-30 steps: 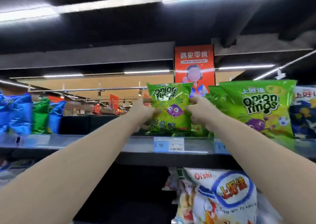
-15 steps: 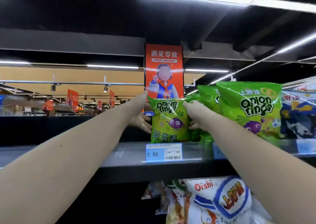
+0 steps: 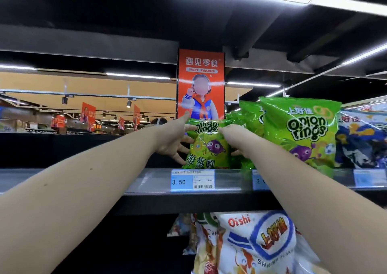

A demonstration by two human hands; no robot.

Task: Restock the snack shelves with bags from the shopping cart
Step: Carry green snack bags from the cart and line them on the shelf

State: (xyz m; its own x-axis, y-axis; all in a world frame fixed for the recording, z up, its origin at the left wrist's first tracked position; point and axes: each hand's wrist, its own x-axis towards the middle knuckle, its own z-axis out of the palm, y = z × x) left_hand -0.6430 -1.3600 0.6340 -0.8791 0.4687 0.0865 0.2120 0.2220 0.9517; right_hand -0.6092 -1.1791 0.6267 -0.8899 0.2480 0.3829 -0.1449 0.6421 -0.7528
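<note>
- Onion-ring bag, small and green, stands upright on the front edge of the top shelf, near the middle of the view, directly above a price tag reading 3.50
- Left hand is at the bag's 9 o'clock side, spread wide with the thumb pointing up; its straight fingers touch the bag's left edge and top corner without closing round it
- Right hand is at the bag's 3 o'clock side; its fingers curl over the upper right corner of the bag and hold that edge
- Both forearms reach up from 7 and 5 o'clock of the view towards the bag
- Bigger green bags of the same snack stand on the same shelf at the small bag's 3 o'clock, just beside the right hand
- A blue bag stands further along at 3 o'clock, touching the green ones
- An orange banner hangs behind the shelf at the bag's 12 o'clock
- A white bag marked Oishi sits on the level below, at 5 o'clock of the small bag, partly hidden by the right forearm
</note>
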